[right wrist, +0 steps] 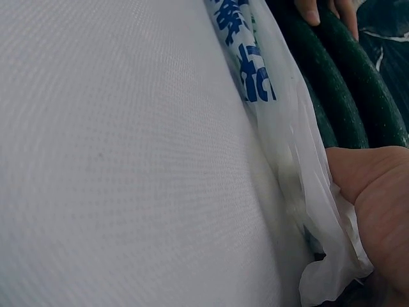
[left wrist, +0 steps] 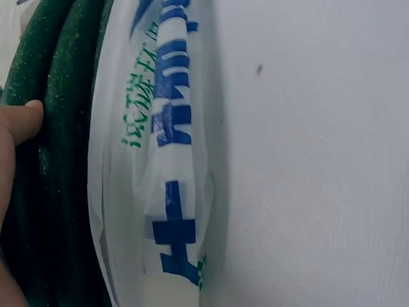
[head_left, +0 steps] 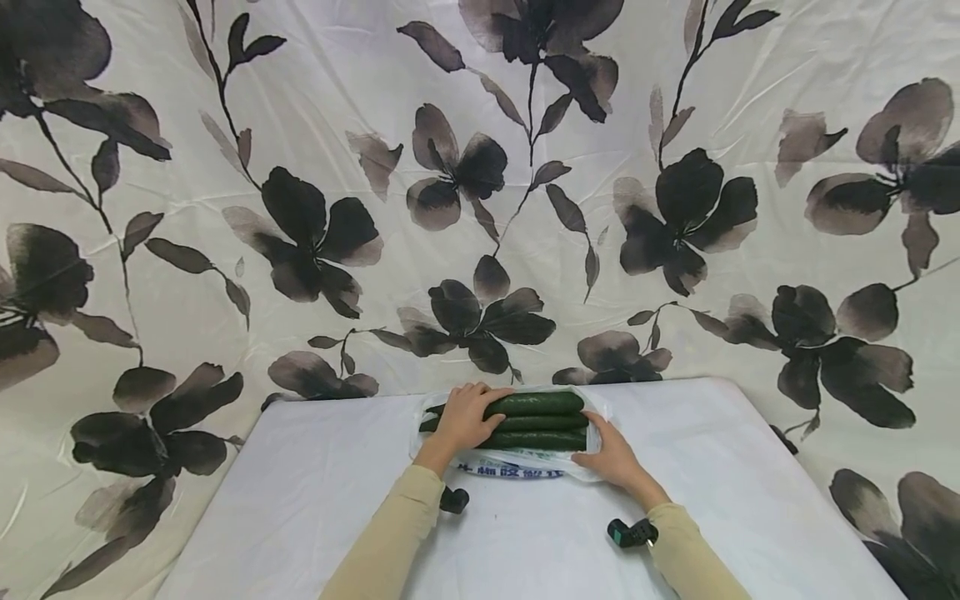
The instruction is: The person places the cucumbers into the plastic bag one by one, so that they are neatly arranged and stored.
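Note:
Several dark green cucumbers (head_left: 536,422) lie side by side in a white plastic bag (head_left: 495,461) whose mouth is spread around them. Blue and green lettering (left wrist: 172,96) runs along the bag's near side. My left hand (head_left: 467,418) reaches across the cucumbers near their left end and grips the far one. Its thumb (left wrist: 29,118) presses down between two cucumbers. At the right ends my right hand (head_left: 611,452) touches the bag and the cucumbers, thumb and fingers spread apart. The right thumb (right wrist: 367,169) lies inside the bag's edge against the cucumber ends; its fingers are mostly hidden in the wrist view.
The bag lies at the far edge of a white-covered table (head_left: 525,542). Behind it hangs a white cloth (head_left: 570,275) with dark flowers. Black wrist cameras (head_left: 632,533) sit at both sleeves (head_left: 393,533), low over the table.

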Demonstrator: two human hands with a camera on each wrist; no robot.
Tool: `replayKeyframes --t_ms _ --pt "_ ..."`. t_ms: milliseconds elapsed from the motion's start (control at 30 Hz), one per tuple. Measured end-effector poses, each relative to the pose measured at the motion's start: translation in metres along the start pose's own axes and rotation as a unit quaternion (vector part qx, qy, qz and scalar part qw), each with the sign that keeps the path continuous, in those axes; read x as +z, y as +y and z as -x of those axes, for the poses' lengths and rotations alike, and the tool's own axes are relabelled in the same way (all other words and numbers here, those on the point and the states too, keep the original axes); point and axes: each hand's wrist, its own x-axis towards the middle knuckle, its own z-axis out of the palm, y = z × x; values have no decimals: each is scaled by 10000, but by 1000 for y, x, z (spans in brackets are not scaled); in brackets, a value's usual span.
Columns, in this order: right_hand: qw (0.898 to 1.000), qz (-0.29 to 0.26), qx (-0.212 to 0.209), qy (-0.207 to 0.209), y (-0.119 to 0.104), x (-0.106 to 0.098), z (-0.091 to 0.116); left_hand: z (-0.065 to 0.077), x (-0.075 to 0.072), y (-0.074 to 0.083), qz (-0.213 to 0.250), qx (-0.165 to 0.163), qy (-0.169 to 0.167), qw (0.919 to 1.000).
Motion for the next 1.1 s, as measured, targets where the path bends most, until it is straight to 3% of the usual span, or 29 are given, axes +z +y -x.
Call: replayKeyframes --t_ms 700,1100 --pt "9999 48 -121 47 -2 -2 -1 1 2 -2 -90 -102 50 9999" --pt "9999 93 -89 65 -2 0 2 0 1 1 83 -233 -171 9995"
